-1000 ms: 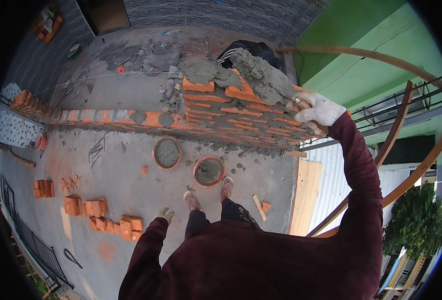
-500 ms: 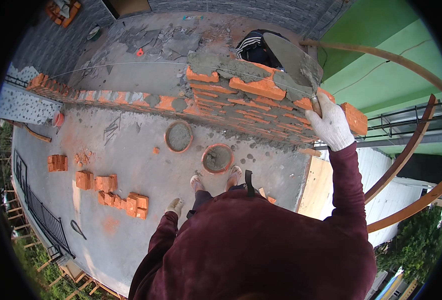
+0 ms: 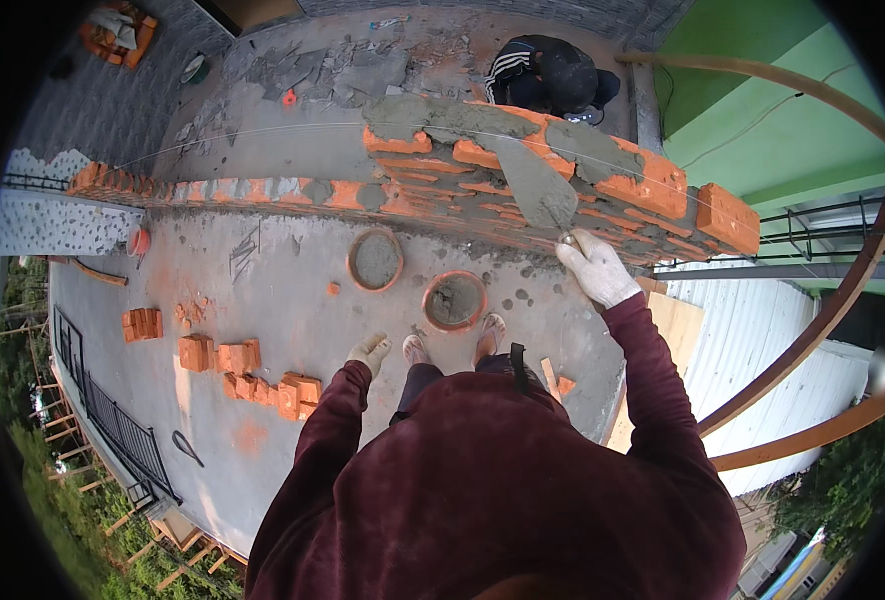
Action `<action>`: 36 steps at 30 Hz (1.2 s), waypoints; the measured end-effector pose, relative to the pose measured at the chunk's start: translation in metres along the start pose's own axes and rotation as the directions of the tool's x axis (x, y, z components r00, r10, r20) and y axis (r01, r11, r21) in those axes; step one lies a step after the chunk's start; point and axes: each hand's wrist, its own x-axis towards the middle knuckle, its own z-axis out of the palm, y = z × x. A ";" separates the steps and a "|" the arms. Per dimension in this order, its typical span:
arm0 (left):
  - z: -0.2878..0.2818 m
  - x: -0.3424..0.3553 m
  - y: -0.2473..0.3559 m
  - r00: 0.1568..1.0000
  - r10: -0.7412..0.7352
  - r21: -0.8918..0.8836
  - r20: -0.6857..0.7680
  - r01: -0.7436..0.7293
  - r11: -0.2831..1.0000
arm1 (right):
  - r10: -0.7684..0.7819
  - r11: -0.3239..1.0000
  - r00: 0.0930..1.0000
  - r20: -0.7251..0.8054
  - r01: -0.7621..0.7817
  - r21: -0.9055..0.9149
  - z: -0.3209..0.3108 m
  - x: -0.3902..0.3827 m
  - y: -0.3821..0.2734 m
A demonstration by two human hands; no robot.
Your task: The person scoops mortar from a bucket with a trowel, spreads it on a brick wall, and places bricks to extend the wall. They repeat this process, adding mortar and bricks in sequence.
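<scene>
Troweling at the brick wall [image 3: 642,185]

Head view: gripping a pointed trowel [image 3: 537,185] in the gloved right hand [image 3: 599,270], with blade before the wall's near face; cannot tell whether touching. Holding nothing in the left hand [image 3: 370,352], loosely spread, above the floor [image 3: 272,320]. Probably dressing mortar [image 3: 402,117]; calls next for steady, flat blade control along the joints.

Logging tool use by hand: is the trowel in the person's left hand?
No, the gloved right hand grips the trowel, while the left hand is well apart from it.
</scene>
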 end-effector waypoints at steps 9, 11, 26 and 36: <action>0.096 0.022 -0.024 0.998 -0.059 0.123 -0.006 0.059 0.991 | 0.266 0.910 0.958 0.104 -0.214 -0.355 0.038 -0.061 0.042; 0.125 0.060 -0.035 0.999 -0.002 0.283 -0.039 0.013 0.959 | 0.267 0.846 0.939 0.216 -0.121 -0.519 0.090 -0.040 0.082; 0.183 0.244 -0.061 0.945 -0.083 0.469 -0.315 0.231 0.853 | 0.369 0.461 0.837 0.404 0.212 -0.861 0.481 0.187 0.295; 0.181 0.292 -0.293 0.976 -0.213 -0.319 -0.045 0.187 0.929 | 0.405 0.517 0.642 0.651 0.427 -0.742 0.511 0.162 0.337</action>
